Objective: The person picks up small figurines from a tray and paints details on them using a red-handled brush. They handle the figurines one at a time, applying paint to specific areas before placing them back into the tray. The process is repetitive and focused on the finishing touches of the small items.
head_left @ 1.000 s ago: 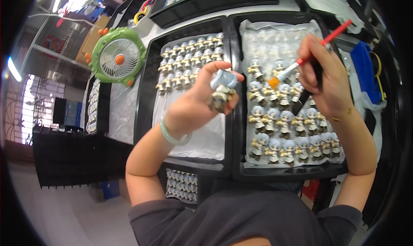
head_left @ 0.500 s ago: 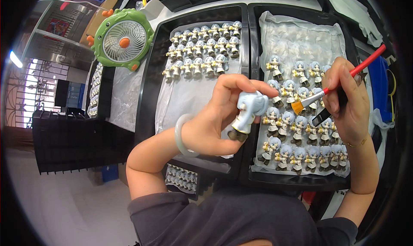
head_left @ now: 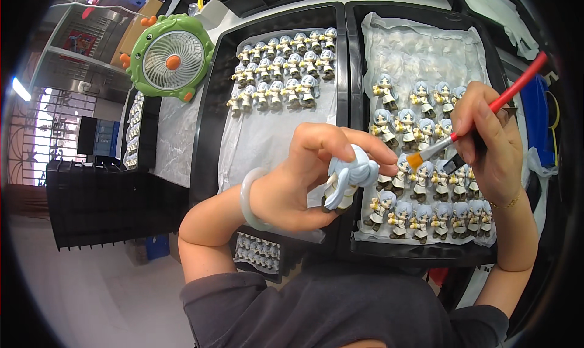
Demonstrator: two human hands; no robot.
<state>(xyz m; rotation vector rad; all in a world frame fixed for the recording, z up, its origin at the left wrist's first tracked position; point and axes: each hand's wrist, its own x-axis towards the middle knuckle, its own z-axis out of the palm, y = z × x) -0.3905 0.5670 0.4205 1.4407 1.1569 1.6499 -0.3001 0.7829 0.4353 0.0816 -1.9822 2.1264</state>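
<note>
Left hand (head_left: 310, 181): pinching a small, pale-blue-haired painted figurine (head_left: 354, 175).
Right hand (head_left: 490, 142): narrowed around a red-handled, orange-bristled flat brush (head_left: 513, 90) and a slim black tool (head_left: 455, 164).
Figurine: above the adjoining rims of two black rectangular trays (head_left: 420, 255).
Bristles (head_left: 415, 161): near the figurine, not touching.

No legible txt, nos. or signs.

Before me, on the bench (head_left: 433, 1): left tray (head_left: 207, 147), figurines (head_left: 275, 94) in its far half; right tray (head_left: 413, 254) alongside, further figurines (head_left: 421, 219) nearer me. Left of both: fan (head_left: 173, 62).
</note>
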